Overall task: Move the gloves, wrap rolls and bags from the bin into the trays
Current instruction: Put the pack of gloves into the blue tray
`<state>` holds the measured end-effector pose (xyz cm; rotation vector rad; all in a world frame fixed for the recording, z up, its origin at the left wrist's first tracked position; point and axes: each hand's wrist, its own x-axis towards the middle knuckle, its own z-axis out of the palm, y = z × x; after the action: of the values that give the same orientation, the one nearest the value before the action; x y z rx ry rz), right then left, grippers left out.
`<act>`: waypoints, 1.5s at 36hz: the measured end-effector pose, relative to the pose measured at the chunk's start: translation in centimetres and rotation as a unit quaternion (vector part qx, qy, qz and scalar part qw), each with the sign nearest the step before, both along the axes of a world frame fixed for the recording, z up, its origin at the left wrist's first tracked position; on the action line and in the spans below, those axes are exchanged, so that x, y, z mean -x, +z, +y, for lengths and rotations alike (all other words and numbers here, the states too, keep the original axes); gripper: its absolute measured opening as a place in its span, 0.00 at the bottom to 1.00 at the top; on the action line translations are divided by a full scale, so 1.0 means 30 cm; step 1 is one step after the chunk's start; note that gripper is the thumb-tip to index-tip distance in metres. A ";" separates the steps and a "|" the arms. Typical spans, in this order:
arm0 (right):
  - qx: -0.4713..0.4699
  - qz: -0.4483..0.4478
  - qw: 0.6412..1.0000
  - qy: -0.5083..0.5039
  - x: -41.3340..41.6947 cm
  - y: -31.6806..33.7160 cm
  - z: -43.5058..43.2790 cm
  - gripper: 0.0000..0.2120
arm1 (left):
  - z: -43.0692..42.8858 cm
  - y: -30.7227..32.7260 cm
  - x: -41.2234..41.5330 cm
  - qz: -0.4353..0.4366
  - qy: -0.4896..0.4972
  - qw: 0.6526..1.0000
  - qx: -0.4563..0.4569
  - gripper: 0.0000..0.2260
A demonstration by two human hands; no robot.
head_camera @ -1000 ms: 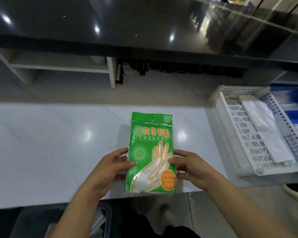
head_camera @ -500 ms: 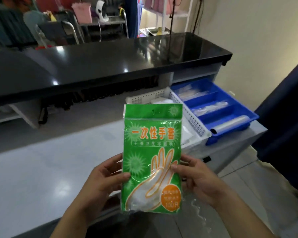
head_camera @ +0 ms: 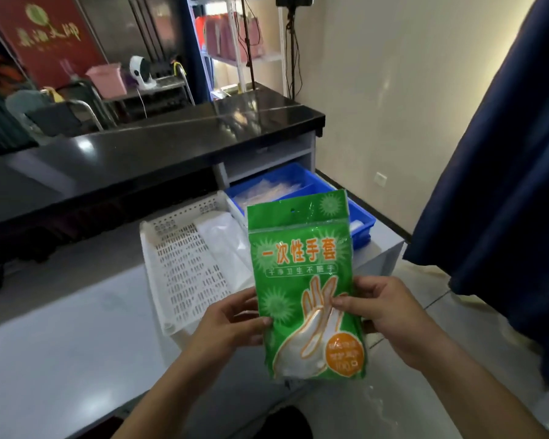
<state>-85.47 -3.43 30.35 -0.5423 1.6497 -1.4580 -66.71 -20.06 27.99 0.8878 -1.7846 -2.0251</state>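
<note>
The green glove pack (head_camera: 301,264) is upright in the air between 2 hands, its printed face turned to the person, probably so the label can be read before a tray is chosen. The left hand (head_camera: 229,324) pinches the pack's left edge, thumb on the front and fingers curled behind. The right hand (head_camera: 390,315) grips the right edge the same way, thumb laid across the printed glove outline. Holding both edges keeps the thin, floppy packet flat and steady.

Just beyond the left hand, the white slotted tray (head_camera: 184,270) sits on the pale worktop (head_camera: 61,327). A folded white bag (head_camera: 225,245) lies along the tray's side nearer the pack. Beyond the top of the pack, and partly hidden by it, is the blue divided tray (head_camera: 362,223), with clear packets (head_camera: 267,191) in its far compartment. Both trays are near, ahead of the hands, so the pack seems to be on its way to 1 of them. Which 1 cannot be told. The bin is not in view.

The drop will likely need only a short reach forward and a release.
</note>
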 end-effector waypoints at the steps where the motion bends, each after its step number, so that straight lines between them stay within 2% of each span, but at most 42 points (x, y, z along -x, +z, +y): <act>1: 0.000 0.009 1.000 0.001 0.033 0.008 -0.003 0.09 | -0.003 -0.001 0.035 -0.002 -0.001 1.000 0.003 0.22; 7: 0.020 0.060 0.998 -0.005 0.245 0.069 -0.039 0.09 | -0.045 -0.011 0.275 0.007 0.007 1.000 -0.002 0.22; 14: 0.011 0.182 0.983 -0.022 0.541 0.135 -0.171 0.10 | -0.168 -0.042 0.636 0.051 -0.013 0.998 -0.028 0.20; 17: -0.014 0.265 0.964 -0.009 0.654 0.169 -0.248 0.08 | -0.262 -0.041 0.756 0.053 0.006 0.998 -0.026 0.20; 19: -0.054 0.365 0.929 0.007 0.728 0.183 -0.284 0.02 | -0.340 -0.043 0.805 0.027 0.039 0.999 0.020 0.18; 22: -0.103 0.503 0.858 0.006 0.837 0.195 -0.349 0.05 | -0.520 -0.082 0.857 -0.048 0.100 0.981 0.162 0.17; 24: -0.124 0.548 0.828 0.008 0.887 0.196 -0.391 0.08 | -0.660 -0.112 0.884 -0.137 0.108 0.946 0.274 0.18; 26: -0.148 0.585 0.797 0.015 0.933 0.180 -0.421 0.10 | -0.790 -0.140 0.919 -0.232 0.078 0.908 0.341 0.20; 30: -0.160 0.611 0.774 0.045 0.996 0.157 -0.462 0.11 | -0.961 -0.185 1.024 -0.375 0.019 0.867 0.326 0.25; 32: -0.152 0.616 0.770 0.062 1.012 0.148 -0.487 0.11 | -1.015 -0.216 1.067 -0.418 -0.009 0.858 0.300 0.25; 35: -0.129 0.622 0.768 0.084 1.045 0.144 -0.536 0.10 | -1.058 -0.261 1.111 -0.438 -0.040 0.855 0.273 0.27; 38: -0.101 0.626 0.766 0.107 1.091 0.143 -0.598 0.08 | -1.067 -0.293 1.132 -0.446 -0.046 0.852 0.271 0.24; 43: -0.040 0.646 0.748 0.145 1.166 0.140 -0.705 0.20 | -1.058 -0.314 1.140 -0.483 -0.107 0.809 0.317 0.19; 48: 0.023 0.670 0.720 0.177 1.195 0.152 -0.834 0.21 | -0.980 -0.291 1.135 -0.490 -0.136 0.823 0.255 0.11; 52: 0.072 0.686 0.691 0.216 1.184 0.167 -0.959 0.20 | -0.900 -0.257 1.151 -0.514 -0.087 0.824 0.223 0.19; 54: 0.076 0.702 0.666 0.240 1.163 0.155 -1.030 0.14 | -0.879 -0.254 1.150 -0.504 -0.057 0.831 0.227 0.18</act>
<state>-120.36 -34.32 35.01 -2.4276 2.0862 -0.6016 -101.21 -46.45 20.36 1.9033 -2.6963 -1.0442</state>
